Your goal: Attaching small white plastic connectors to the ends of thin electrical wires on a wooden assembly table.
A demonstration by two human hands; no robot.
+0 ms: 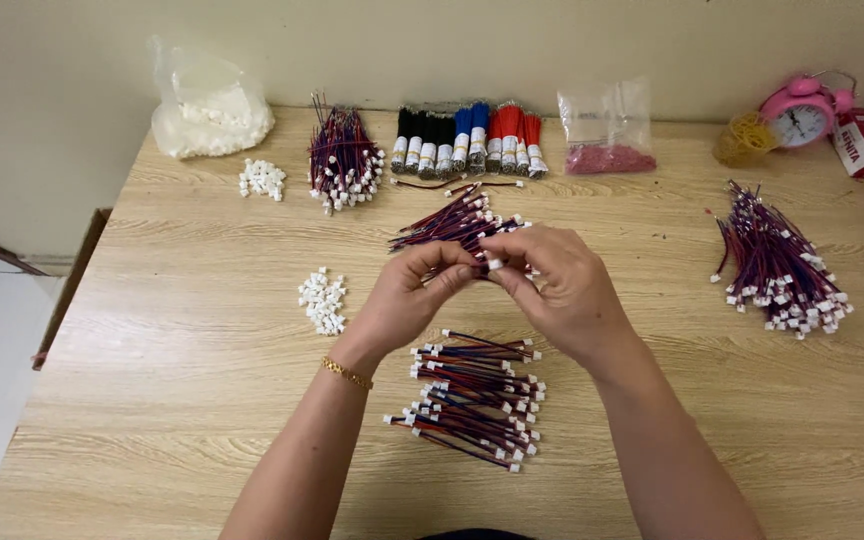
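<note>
My left hand [414,292] and my right hand [560,284] meet above the middle of the wooden table [172,400]. Together they pinch a small white connector [494,264] between their fingertips; the wire attached to it is mostly hidden by the fingers. Just behind my hands lies a pile of red-and-blue wires [452,222] with white plugs. Below my hands lies another pile of finished wire leads [474,398]. A small heap of loose white connectors [323,301] sits left of my left hand, which wears a gold bracelet.
At the back stand a bag of white parts [209,105], a small connector heap [263,179], a wire bundle [344,160], rolled black, blue and red wire bunches [467,140], and a bag of red bits [607,135]. Far right: wire pile [782,265], pink alarm clock [800,112], rubber bands [744,137], red box [862,142].
</note>
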